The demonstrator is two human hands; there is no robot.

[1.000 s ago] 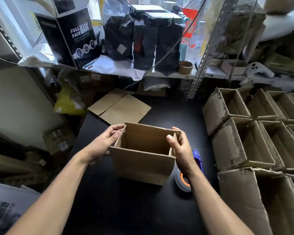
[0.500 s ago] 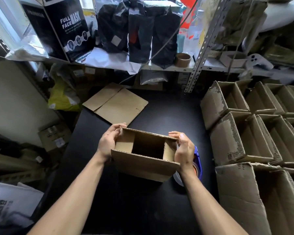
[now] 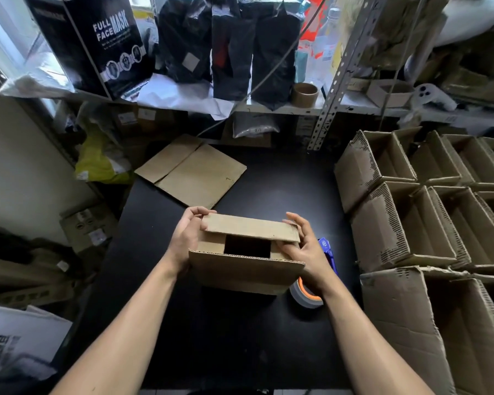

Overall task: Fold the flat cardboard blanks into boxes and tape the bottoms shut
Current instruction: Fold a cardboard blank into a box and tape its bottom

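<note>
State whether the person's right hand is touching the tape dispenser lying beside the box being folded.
Cannot tell. In the head view the right hand holds the box, and hand and wrist overlap the tape dispenser behind, hiding any contact or gap.

A brown cardboard box [image 3: 246, 260] stands on a black table [image 3: 226, 337], its far flap folded inward over 2 side flaps, a dark gap open at the middle. A flat cardboard blank [image 3: 191, 172] lies beyond it; a tape dispenser [image 3: 308, 292] sits just beside its right.
</note>
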